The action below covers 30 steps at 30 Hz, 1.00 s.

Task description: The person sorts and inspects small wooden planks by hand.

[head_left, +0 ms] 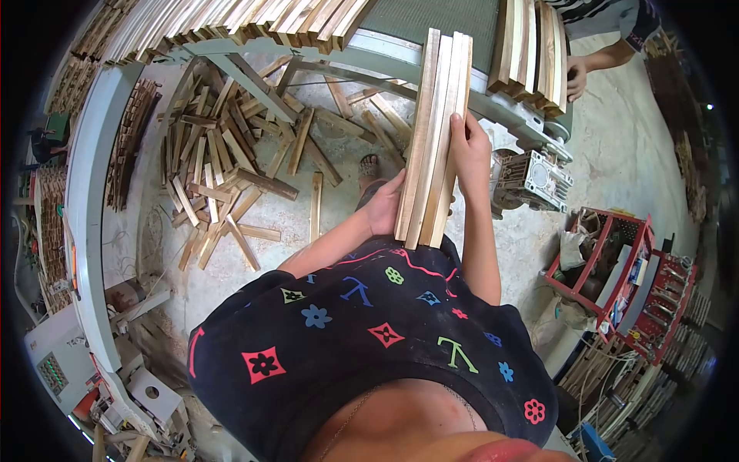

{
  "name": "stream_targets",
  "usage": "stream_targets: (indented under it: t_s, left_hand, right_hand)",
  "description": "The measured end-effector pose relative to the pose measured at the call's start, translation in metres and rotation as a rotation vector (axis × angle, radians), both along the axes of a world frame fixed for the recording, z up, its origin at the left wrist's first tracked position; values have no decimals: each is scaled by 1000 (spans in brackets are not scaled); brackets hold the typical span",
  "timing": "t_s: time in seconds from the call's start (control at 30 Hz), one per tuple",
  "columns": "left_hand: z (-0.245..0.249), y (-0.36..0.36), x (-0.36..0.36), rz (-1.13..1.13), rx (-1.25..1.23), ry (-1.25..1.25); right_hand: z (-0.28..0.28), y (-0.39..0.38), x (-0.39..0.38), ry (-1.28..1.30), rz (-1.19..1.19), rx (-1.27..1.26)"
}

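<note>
A bundle of several narrow wooden strips (436,138) is held side by side in front of my chest, its near end close to my shirt and its far end by the edge of the machine bed. My left hand (385,206) grips the bundle's left side near the bottom. Higher up, my right hand (470,146) presses on the right side with its fingers partly hidden behind the wood. Beyond the bundle, a row of wooden strips (269,21) lies on the machine to the left, and another group of strips (530,58) lies to the right.
A green conveyor belt (431,19) runs between the strip rows. Loose wood pieces (223,169) are heaped on the floor under the machine frame (96,192). A motor (533,179) juts out at right, near a red tool cart (600,269). Another person's hand (576,77) touches the right-hand strips.
</note>
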<state>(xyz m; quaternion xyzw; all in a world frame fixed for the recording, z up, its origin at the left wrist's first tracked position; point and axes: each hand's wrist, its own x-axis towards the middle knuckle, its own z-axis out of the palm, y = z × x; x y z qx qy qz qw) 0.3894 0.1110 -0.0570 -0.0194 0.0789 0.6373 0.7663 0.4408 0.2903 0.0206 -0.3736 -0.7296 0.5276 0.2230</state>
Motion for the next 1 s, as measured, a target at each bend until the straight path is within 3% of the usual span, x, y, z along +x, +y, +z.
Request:
stream_targets:
  t_s: [0.1,0.17,0.27,0.33,0.43,0.47,0.5,0.57,0.63,0.7,0.8,0.83,0.9,0.97,1.0]
  left_hand:
    - [-18,0,-4,7,-87,8]
    - [-24,-7,-9,59,-201,63]
    - [-34,-3,-24,62,-157,40]
    - [-21,13,-42,109,-215,66]
    - [-11,56,-92,218,-98,76]
    - [-15,68,-110,189,55,-33]
    - [-15,77,-120,235,131,-185]
    - [0,84,-125,325,150,-159]
    - [-10,83,-131,245,118,-176]
    - [-25,73,-128,174,15,-105]
    - [-42,55,-117,19,-189,89]
    - [-47,52,-113,-28,-248,177]
    - [-57,42,-102,-62,-300,117]
    - [-59,43,-94,-81,-326,146]
    - [-58,44,-91,-87,-322,146]
  right_hand:
    - [19,-10,-9,-313,48,335]
    - [22,-32,-12,-335,109,472]
    - [-1,-38,-37,-341,63,693]
    - [10,-20,-68,-355,67,669]
    - [24,32,-136,-332,84,621]
    - [17,57,-169,-339,83,603]
    - [21,79,-201,-312,69,529]
    - [26,116,-259,-267,24,314]
    - [26,141,-293,-260,24,161]
    - [16,164,-282,-4,245,15]
    - [47,177,-203,-311,199,320]
    - [48,180,-184,-408,-28,585]
    - [32,193,-146,-645,-421,1060]
    - [26,198,-123,-865,-399,886]
    - [19,200,-121,-823,-392,887]
